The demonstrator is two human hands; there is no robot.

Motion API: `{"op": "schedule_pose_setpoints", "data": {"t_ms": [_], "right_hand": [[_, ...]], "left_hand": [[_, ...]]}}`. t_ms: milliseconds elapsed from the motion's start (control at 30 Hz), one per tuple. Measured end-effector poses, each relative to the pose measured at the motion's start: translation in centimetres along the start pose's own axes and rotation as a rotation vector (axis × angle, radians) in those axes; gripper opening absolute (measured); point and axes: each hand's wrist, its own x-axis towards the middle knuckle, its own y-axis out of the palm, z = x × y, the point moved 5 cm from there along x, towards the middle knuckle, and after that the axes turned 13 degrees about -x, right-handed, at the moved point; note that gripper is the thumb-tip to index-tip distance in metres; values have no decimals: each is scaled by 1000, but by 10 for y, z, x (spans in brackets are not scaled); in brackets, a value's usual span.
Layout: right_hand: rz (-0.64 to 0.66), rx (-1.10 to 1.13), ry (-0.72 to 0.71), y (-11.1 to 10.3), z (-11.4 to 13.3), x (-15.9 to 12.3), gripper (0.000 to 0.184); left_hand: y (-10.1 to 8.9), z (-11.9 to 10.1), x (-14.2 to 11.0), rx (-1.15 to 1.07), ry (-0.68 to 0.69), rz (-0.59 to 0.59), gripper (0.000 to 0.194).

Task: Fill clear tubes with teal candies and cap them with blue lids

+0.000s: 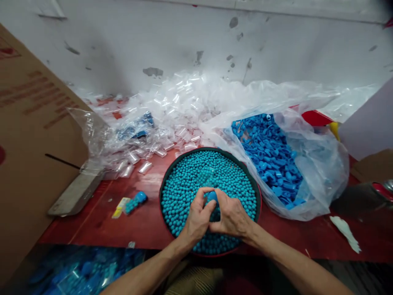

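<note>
A round dark bowl (164,180) full of small turquoise balls (196,172) sits on the red table in front of me. My left hand (196,219) and my right hand (231,217) meet over the near part of the bowl. Both pinch a small blue cap (211,196) between their fingertips, and my fingers hide whatever lies under it. A filled packet of turquoise balls with a blue cap (135,202) lies on the table left of the bowl.
A clear plastic bag (322,172) of blue caps (267,151) lies open to the right. A heap of small empty clear packets (172,110) covers the back. A cardboard box (30,135) stands at left. White scrap (345,231) lies at right. Below left are more filled packets (80,272).
</note>
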Motion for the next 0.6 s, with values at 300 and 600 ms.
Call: {"op": "schedule_pose_setpoints", "data": {"t_ms": [300, 600], "right_hand": [[43, 150, -64, 5, -5, 0, 63], [145, 114, -78, 7, 8, -8, 68]], "left_hand": [[-1, 2, -7, 83, 39, -24, 25], [-63, -22, -18, 290, -15, -67, 31]]}}
